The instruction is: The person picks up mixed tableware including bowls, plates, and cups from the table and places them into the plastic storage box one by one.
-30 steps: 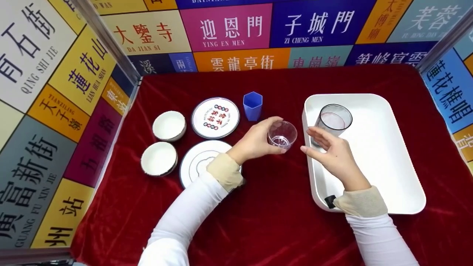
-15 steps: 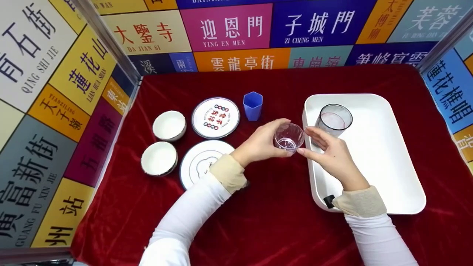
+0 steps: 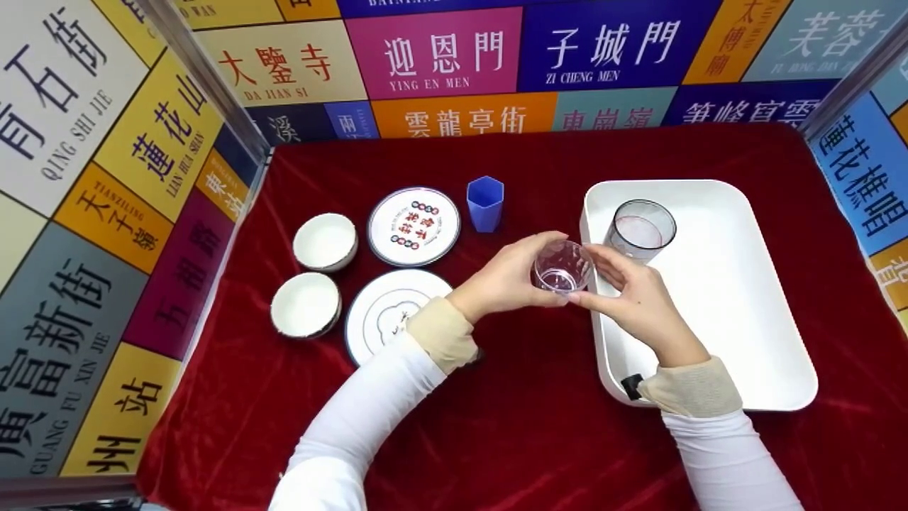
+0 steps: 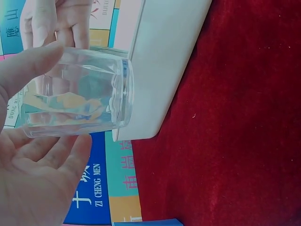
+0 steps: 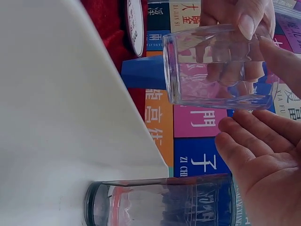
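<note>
L hand [image 3: 505,278] grips clear cup [image 3: 562,267]; bowls [image 3: 306,305] in head vw only.

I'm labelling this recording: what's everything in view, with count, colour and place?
Tray: 1, white, right
Clear cup: 1, colourless, at tray's left edge
Tinted glass: 1, grey, in tray
Plates: 2, white, blue-rimmed, left
Hexagonal cup: 1, blue, right of far plate
Bowls: 2, pale inside, left of plates
Cloth: 1, red, beneath
Sign panels: many, multicoloured, back and sides
Posts: 2, grey, back corners
Black object: 1, black, tray's near-left corner
Cuffs: 2, beige, wrists
Sleeves: 2, white, forearms
Left grip: 1, bare, clear cup's left
Right grip: 1, bare, clear cup's right
</note>
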A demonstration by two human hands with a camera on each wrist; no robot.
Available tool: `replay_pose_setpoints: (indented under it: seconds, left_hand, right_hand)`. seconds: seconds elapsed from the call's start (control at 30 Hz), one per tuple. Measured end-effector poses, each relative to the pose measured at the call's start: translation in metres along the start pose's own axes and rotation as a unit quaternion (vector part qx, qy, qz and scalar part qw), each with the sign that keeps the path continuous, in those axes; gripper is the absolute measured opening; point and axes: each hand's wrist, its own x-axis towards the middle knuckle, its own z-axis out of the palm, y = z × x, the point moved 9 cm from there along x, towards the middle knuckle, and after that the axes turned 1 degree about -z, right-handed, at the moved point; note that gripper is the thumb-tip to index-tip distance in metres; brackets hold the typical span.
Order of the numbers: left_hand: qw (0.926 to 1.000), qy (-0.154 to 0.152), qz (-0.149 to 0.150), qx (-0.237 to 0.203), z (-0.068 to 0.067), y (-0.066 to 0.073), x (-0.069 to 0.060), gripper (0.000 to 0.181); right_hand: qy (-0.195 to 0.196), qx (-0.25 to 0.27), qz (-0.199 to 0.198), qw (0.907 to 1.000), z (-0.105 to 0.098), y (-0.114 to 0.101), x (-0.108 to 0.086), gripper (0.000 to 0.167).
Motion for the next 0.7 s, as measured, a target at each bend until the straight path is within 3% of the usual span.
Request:
replay_pose_setpoints:
  seconds: [0.43, 0.7]
  left_hand:
    - [0.9992, -0.030, 0.025, -0.008, 0.007, 0.013, 0.002, 0.084]
    - [0.9987, -0.029, 0.037, -0.018, 0.010, 0.015, 0.004, 0.081]
  right_hand:
    - [-0.039, 0.025, 0.001, 0.9989, 0.003, -0.003, -0.002, 0.084]
    - [-0.033, 0.029, 0.002, 0.9990, 0.001, -0.003, -0.003, 0.081]
